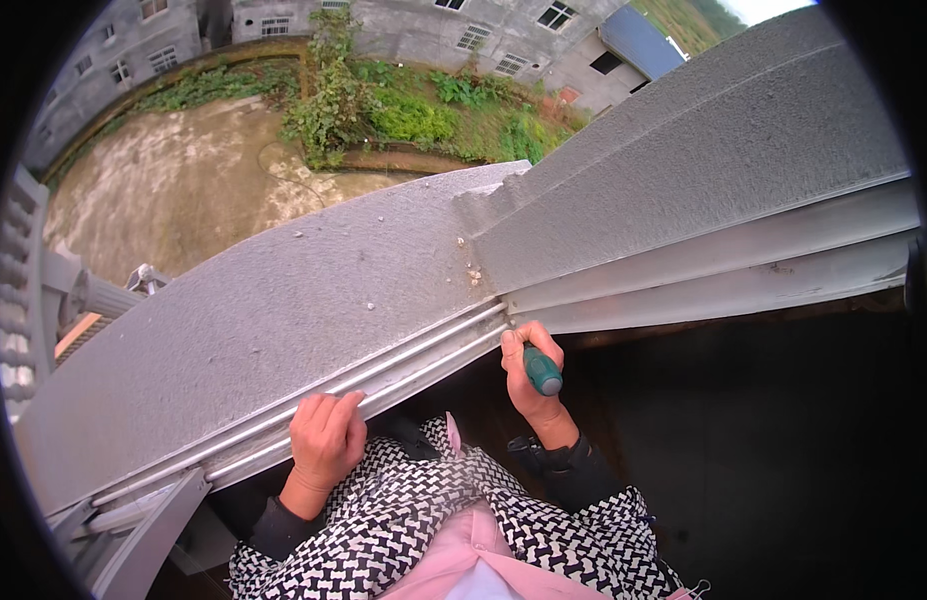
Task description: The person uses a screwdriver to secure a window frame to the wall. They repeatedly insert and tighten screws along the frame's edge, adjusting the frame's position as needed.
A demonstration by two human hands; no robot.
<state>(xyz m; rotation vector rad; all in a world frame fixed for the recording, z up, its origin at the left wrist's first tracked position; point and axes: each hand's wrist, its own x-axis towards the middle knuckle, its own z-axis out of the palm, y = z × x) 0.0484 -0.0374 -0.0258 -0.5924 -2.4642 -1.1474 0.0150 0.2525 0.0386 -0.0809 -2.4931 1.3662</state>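
R hand (pixel 520 395): fingers clamped on green-handled tool (pixel 541 371), grey butt end up; tip hidden. L hand (pixel 325 440): fingers curled, close tog., at metal window track (pixel 433 352), well apart from R fingers; cannot tell if gripping. Rough grey sill (pixel 283 270) just beyond fingers of both; pale debris (pixel 474 275) on far side of R fingers. Metal side frame (pixel 703 255) extends to R of R fingers.

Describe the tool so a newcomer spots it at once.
Find the grey sill crossing the view, then follow its metal track to the right end. There the right hand grips the tool: its rounded green handle with a grey end is the only green thing at the sill.
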